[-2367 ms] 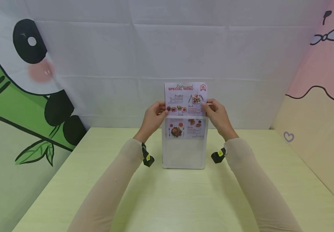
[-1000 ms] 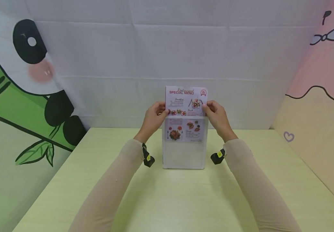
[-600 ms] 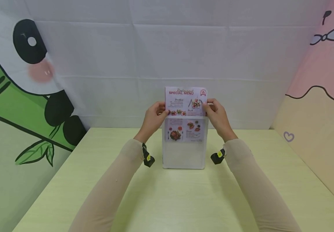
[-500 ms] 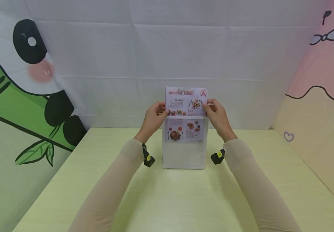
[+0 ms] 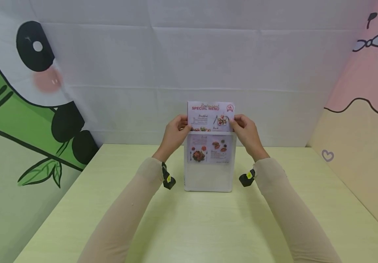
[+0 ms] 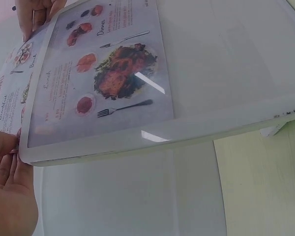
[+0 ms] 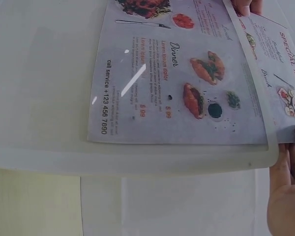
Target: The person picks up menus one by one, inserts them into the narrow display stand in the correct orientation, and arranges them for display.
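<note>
Pale green table [image 5: 192, 226], cartoon panda backdrop [image 5: 34, 65].

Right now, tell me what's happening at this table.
A person is feeding a printed menu into the top of a clear stand that sits upright on the pale green table. The left hand pinches the menu's left edge and the right hand its right edge. The lower half of the menu is inside the stand; the top half sticks out above.
</note>
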Tool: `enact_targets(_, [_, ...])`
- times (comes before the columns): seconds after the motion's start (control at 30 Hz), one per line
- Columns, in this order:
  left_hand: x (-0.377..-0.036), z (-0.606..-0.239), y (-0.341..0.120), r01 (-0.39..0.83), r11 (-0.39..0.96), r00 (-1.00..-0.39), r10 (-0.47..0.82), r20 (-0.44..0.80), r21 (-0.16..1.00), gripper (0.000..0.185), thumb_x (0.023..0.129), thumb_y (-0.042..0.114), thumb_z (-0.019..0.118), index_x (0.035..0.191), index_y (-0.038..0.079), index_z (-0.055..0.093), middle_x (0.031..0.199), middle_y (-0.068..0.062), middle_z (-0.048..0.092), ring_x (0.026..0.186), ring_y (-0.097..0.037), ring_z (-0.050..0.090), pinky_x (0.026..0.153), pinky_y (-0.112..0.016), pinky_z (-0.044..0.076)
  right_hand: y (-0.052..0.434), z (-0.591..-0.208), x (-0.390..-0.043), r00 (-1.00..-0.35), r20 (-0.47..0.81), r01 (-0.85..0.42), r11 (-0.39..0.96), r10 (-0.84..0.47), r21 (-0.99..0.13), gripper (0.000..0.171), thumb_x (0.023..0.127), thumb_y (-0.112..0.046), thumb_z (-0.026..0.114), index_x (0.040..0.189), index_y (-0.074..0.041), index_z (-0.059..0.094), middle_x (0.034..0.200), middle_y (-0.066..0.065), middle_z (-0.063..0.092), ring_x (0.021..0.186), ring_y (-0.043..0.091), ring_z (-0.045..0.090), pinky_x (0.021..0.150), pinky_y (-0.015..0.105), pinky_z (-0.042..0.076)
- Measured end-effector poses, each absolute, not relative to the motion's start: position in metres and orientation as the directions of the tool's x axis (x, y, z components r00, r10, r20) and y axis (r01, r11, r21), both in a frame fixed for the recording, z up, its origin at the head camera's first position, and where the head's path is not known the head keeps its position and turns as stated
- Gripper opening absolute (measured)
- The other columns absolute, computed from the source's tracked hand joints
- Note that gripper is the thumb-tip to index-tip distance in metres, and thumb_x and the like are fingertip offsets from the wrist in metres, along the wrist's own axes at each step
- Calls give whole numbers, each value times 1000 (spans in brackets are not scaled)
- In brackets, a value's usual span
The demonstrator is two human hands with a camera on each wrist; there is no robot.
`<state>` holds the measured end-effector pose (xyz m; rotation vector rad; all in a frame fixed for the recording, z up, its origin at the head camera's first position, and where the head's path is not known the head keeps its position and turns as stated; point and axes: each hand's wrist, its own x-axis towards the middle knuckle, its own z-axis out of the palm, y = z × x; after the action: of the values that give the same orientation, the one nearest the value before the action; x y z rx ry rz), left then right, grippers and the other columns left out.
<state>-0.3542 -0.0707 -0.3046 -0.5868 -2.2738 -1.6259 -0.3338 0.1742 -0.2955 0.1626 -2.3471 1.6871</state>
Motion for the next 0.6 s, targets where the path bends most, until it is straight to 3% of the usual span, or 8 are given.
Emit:
enact_targets(0.27, [-353,-304,-70,477,283,-879,155,451,832,22,95,6,57,115,-1,58,107,-17,64,99,-26,62,91,-39,52,173,-297,-334,-959,278,-248,318,51,-915,40,99,-40,50,123,-9,55,117,13,62,97,19,60,91,34,47])
enact_targets(0.6, [-354,-305,-71,474,272,-880,158,447,837,23,95,8,57,116,-1,58,110,-17,64,102,-26,62,93,-39,52,174,-297,-334,-958,279,-243,334,61,-911,35,100,-32,51,119,-3,56,115,13,61,97,16,56,89,29,45])
